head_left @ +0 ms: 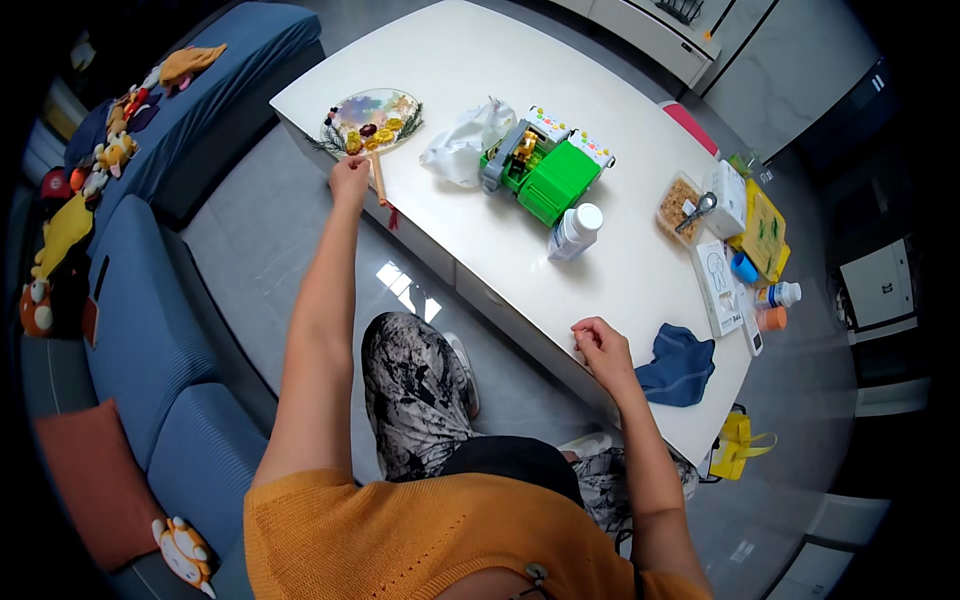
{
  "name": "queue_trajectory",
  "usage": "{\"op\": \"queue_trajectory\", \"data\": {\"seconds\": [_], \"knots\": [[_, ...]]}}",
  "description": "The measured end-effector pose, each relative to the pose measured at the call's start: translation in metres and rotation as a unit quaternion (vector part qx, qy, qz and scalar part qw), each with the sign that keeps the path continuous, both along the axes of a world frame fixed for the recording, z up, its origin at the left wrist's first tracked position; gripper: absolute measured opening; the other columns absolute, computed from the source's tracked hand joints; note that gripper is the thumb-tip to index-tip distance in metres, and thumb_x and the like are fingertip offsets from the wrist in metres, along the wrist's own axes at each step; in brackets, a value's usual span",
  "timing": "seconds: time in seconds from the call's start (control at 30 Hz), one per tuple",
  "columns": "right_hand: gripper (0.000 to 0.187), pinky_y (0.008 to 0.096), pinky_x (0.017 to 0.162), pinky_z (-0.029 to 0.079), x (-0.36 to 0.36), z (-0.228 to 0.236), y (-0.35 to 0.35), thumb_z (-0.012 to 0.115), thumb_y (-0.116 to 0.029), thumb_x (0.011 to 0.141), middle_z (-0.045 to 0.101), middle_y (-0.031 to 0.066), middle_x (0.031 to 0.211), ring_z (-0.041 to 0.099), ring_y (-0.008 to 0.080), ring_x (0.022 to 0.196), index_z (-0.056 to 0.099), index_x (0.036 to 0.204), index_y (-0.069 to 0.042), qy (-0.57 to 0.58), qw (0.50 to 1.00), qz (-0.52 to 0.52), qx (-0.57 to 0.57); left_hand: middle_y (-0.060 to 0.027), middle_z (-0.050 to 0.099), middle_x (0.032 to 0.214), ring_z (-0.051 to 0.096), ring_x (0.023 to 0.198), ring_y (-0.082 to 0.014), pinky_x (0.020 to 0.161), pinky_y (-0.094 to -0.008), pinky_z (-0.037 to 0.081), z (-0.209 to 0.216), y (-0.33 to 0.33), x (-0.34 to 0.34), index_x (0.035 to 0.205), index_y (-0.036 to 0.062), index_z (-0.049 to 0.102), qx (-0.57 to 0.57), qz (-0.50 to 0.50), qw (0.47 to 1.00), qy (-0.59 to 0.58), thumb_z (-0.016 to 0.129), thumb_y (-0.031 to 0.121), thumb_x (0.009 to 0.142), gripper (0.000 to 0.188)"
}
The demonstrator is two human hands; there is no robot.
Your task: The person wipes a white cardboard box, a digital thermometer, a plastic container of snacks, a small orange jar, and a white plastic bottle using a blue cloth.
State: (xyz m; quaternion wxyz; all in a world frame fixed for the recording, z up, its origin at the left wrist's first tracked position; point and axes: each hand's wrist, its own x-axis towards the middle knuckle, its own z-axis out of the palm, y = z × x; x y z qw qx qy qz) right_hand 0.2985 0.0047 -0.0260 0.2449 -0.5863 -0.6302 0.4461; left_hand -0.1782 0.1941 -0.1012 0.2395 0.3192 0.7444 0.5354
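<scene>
I have the left hand (350, 176) at the lower rim of a round, pale, flower-decorated fan (384, 103), just beside its slim tan handle (378, 182); its fingers are bunched, but I can't tell whether they grip anything. The fan lies near the left end of the white, smooth worktop (480, 60), its dark red tassel (393, 217) at the near edge. My right hand (604, 353) is loosely curled over that edge, its grip unclear. I'd use light fingertip pressure, avoid the yellow blooms (362, 140) and protruding green sprigs (411, 122), and mind the tassel.
</scene>
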Motion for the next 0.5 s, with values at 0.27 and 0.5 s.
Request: {"op": "queue_trajectory", "data": {"seconds": [0.27,0.5], "knots": [[0.014,0.0303,0.064,0.049,0.026,0.010,-0.020,0.060,-0.014,0.088,0.064,0.0096,0.077,0.064,0.0193,0.071,0.062,0.097,-0.004,-0.017,0.985,-0.090,0.148,-0.0016,0.061,0.078,0.045,0.057,-0.0037,0.050,-0.0188,0.034,0.065,-0.092,0.126,0.099,0.0018,0.066,0.155,-0.140,0.974,-0.089,0.058,0.011,0.090,0.015],[0.028,0.0470,0.100,0.034,0.109,-0.005,-0.060,0.064,-0.019,0.082,0.049,0.0149,0.127,0.046,0.0307,0.119,0.061,0.109,-0.010,-0.299,0.890,-0.166,0.302,0.0013,0.058,0.075,0.043,0.055,-0.0025,0.049,-0.0176,0.034,0.073,-0.144,0.288,0.100,0.0038,0.066,0.079,-0.336,0.927,-0.150,0.058,0.011,0.091,0.014]]}}
